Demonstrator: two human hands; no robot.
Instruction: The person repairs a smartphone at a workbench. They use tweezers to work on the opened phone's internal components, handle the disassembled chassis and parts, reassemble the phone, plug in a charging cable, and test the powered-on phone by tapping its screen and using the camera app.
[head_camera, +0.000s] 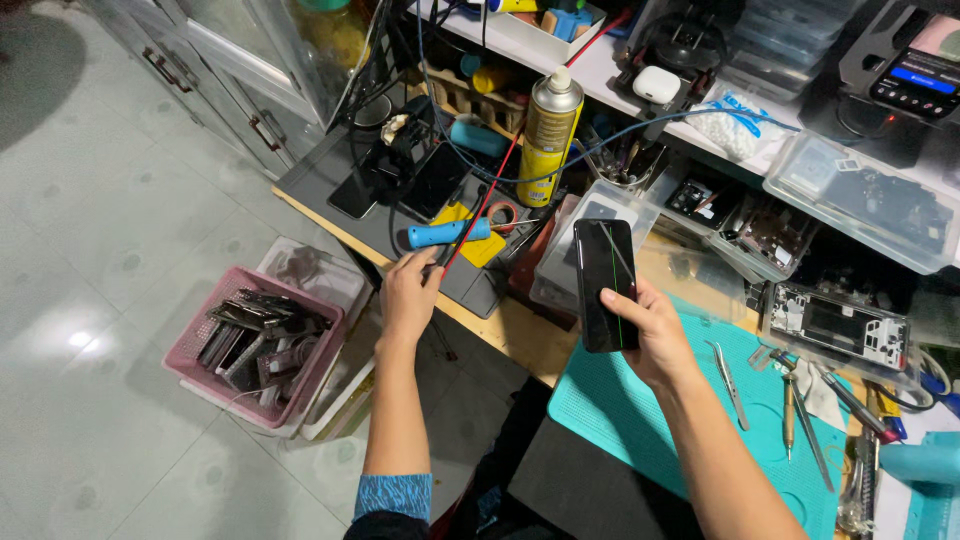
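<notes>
My right hand (655, 330) holds up a black smartphone (605, 285) with a thin green line down its dark, cracked screen, above the teal work mat (620, 410). My left hand (408, 290) reaches to the left end of the bench, fingers pinched around a red cable (485, 200) near a blue-handled tool (445, 233) on a dark mat (480, 285). Beside them lie several dark phones (432, 180) and a yellow pad (480, 250).
A yellow spray can (550, 130) stands behind the blue tool. Clear plastic boxes (860, 200) of parts line the shelf. Tweezers (730, 380) and screwdrivers (790, 410) lie on the teal mat. A pink basket (200, 375) of phone parts sits on the tiled floor at left.
</notes>
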